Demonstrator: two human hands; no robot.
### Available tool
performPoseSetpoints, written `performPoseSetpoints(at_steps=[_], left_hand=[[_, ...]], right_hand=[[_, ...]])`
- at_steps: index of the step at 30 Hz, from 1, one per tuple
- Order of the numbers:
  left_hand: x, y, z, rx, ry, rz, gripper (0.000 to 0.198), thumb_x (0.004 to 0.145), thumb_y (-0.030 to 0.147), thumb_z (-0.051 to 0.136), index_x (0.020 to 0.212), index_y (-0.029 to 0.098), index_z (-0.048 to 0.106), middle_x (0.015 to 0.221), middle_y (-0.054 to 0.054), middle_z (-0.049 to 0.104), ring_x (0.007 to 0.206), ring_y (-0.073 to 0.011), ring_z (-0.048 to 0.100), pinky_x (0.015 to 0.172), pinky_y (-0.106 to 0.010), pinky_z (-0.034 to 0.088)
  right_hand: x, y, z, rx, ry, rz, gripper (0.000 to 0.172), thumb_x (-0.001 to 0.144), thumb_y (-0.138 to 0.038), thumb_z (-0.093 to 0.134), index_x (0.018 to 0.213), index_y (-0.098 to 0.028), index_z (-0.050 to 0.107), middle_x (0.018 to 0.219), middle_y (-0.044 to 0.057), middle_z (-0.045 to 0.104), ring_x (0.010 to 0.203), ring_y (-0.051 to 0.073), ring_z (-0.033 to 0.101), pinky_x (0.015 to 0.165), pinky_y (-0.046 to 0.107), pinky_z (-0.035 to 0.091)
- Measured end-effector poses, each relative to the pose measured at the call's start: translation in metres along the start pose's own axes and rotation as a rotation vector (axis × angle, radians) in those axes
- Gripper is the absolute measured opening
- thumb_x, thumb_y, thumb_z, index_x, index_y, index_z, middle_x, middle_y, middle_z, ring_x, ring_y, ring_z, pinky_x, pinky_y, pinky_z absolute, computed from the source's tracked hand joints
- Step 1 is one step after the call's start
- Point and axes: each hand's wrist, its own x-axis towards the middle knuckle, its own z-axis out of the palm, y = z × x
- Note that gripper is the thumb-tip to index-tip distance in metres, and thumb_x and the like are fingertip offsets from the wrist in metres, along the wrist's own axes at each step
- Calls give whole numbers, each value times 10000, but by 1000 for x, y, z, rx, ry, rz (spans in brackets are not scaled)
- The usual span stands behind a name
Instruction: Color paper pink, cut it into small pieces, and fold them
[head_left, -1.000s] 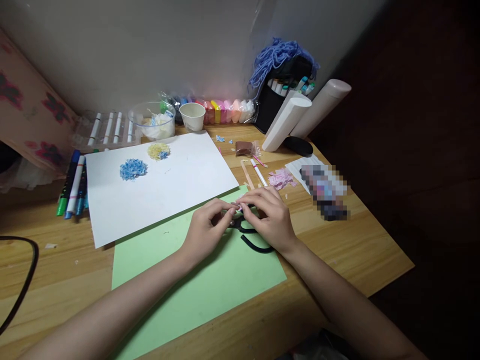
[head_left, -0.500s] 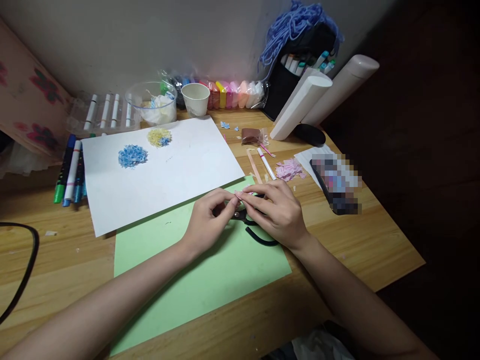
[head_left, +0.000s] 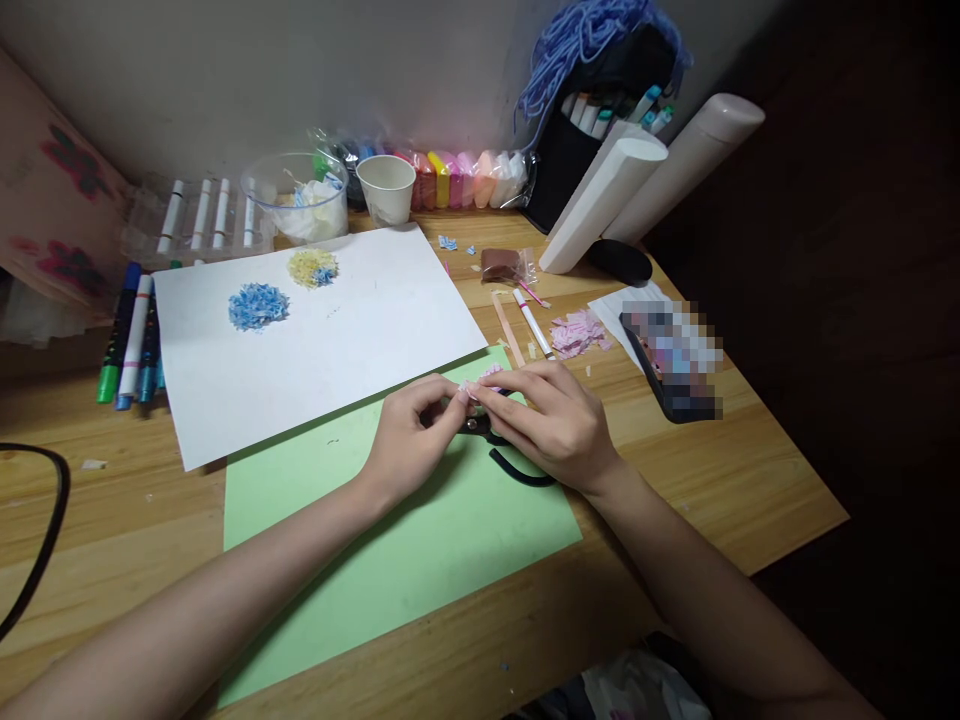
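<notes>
My left hand [head_left: 414, 428] and my right hand [head_left: 556, 420] meet over the green sheet [head_left: 390, 560], fingertips pinched together on a small piece of pink paper [head_left: 466, 387]. Most of that piece is hidden by the fingers. More pink bits [head_left: 491, 370] show just behind my right fingers. Under the hands lies a pair of black-handled scissors [head_left: 521, 478], partly covered. A heap of pink paper scraps [head_left: 577, 333] sits beyond my right hand. Farther left, a white sheet [head_left: 322, 370] carries a blue crumpled-paper clump [head_left: 259, 306] and a yellow one [head_left: 312, 268] with some blue.
A white marker [head_left: 532, 322] and a flat stick [head_left: 508, 328] lie behind the hands. Along the wall stand a clear bowl [head_left: 296, 215], a paper cup [head_left: 385, 192] and packs of coloured clay [head_left: 457, 180]. A phone [head_left: 667, 375] rests at right; several markers [head_left: 133, 340] lie left.
The fingertips have shifted slightly left, still pinched together, and more of the pink bits shows behind my right fingers. The whole view has shifted a little.
</notes>
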Motion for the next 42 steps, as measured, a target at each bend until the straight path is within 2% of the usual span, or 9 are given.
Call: performPoseSetpoints(at_steps=[5,12,17,25,36,42], left_hand=[[-1,0,-2,-5,-7,23,264,888,305,509,732,150,654,738,-35,617,680,-139,565,630,-258,455],[0,-1,0,43,-2,16,231,870,268,515,727,146,649,734,-34,611,671,-139,569,617,-254,453],[-1,0,1,81,-12,59,212,868,277,542,766,149,677,756,-43,646,642,-125,559,577,-240,423],[-1,-1,3,156,83,136,133,827,262,613,770,163,681,675,-10,614,513,-81,419,484,-226,339],[-2,0,4,140,68,135,102,810,218,616,768,153,682,720,-20,644,510,-69,424,478,-215,340],[-1,1,3,134,87,138,102,798,234,632,744,157,671,656,1,603,497,-68,416,463,-211,335]], right_hand=[[-1,1,1,101,-6,53,250,819,-111,635,1042,-202,703,934,64,733,831,207,568,730,346,519],[1,-9,6,375,48,379,92,837,-167,631,845,-220,706,810,38,714,775,187,616,728,352,490],[0,-12,7,423,54,486,63,820,-178,657,824,-230,693,794,26,706,776,185,620,726,344,491],[2,-12,6,427,42,538,85,812,-155,642,785,-225,681,755,22,692,765,189,610,714,348,508],[3,-12,7,459,45,565,89,791,-133,643,750,-211,654,738,18,672,733,182,597,692,336,502],[2,-13,6,429,42,527,86,796,-135,635,766,-213,655,739,18,666,748,183,595,693,336,503]])
